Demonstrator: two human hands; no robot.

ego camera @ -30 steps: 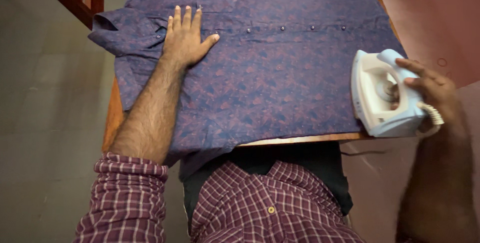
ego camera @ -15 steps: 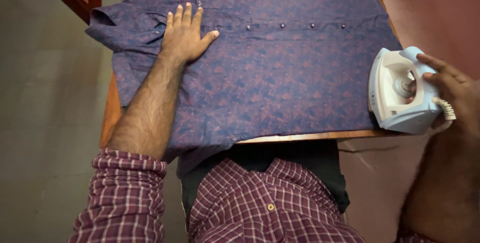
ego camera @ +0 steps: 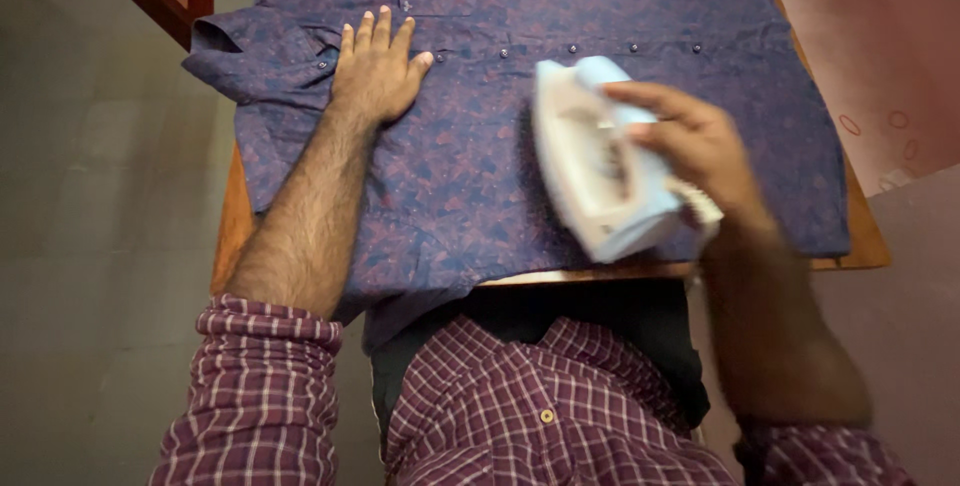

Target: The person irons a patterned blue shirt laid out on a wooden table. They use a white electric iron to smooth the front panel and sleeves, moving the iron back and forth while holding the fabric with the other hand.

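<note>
Left hand spread flat on the purple shirt; right hand gripping the iron. Risked scorching fabric if lingering, or burning nearby fingers.

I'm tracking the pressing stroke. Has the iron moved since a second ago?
Yes. The iron, gripped by the right hand, went from the table's right edge leftward onto the shirt, just below its button row.

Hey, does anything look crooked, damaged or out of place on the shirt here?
Nothing looks damaged. The purple shirt lies mostly flat; only its collar end bunches past the table's left edge, beside the left hand. The right hand grips the iron.
</note>
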